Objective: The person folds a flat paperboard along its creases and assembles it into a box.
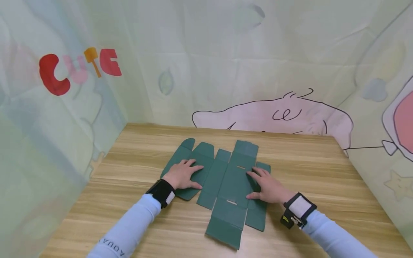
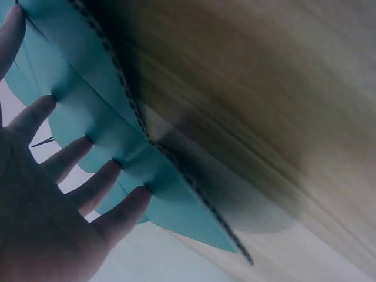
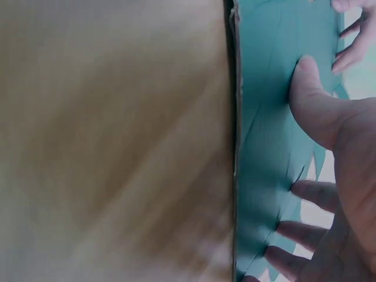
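Observation:
A green cardboard box blank (image 1: 233, 179), unfolded with creases, slots and flaps, lies on the wooden table. My left hand (image 1: 183, 175) rests on its left panels with the fingers spread; in the left wrist view the fingertips (image 2: 141, 197) press on the green board (image 2: 194, 217), whose corrugated edge stands a little off the table. My right hand (image 1: 267, 185) touches the right side panel, its fingers spread toward the middle. In the right wrist view the thumb and fingertips of the right hand (image 3: 346, 176) meet the green surface (image 3: 264, 135) close to its long edge.
The wooden table (image 1: 135, 150) reaches back to a printed cloth backdrop (image 1: 258, 64) that also hangs at both sides. Black wrist straps with camera modules (image 1: 162, 192) sit on both wrists.

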